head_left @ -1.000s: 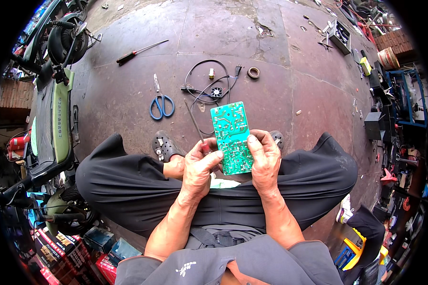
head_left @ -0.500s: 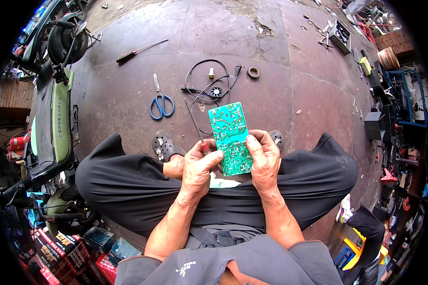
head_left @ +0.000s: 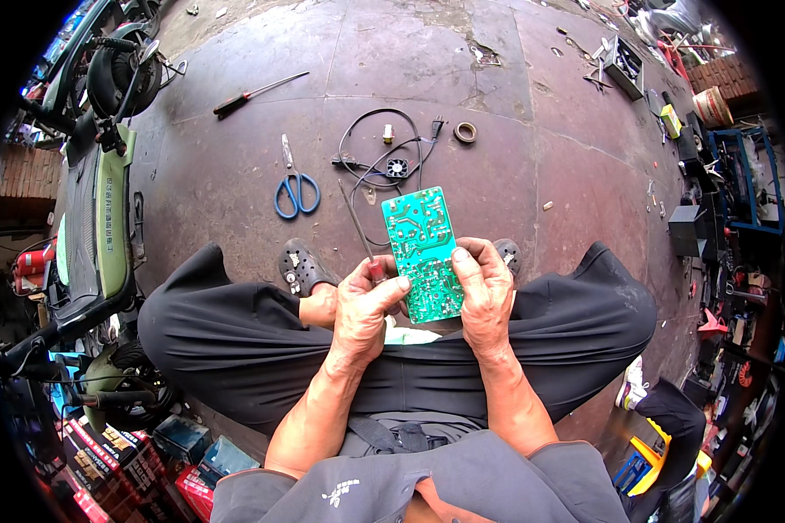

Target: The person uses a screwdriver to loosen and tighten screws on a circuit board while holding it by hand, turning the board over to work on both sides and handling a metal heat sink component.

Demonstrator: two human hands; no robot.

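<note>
Hand, left (head_left: pixel 362 305): centre of frame, forearm rising from the lower edge, thumb on the left edge of a green circuit board (head_left: pixel 420 246); grip closed round the red handle of a screwdriver (head_left: pixel 377 268), shaft pointing up and left. Circuit board: centre of frame, between both hands, soldered face showing, long side running up the frame. Hand, right (head_left: pixel 487 292): beside it, wrist bent inward, thumb laid on the board's right edge; grip grasping that edge.

Containers: red-and-black cartons (head_left: pixel 105 453), stacked, lower left, contents hidden; grey open box (head_left: pixel 621 80), upper right, small items inside, kind unclear.

Changes from one second earlier: circuit board slightly further left; both holds kept; pale blurred shape (head_left: pixel 679 17) now at upper right rim.
</note>
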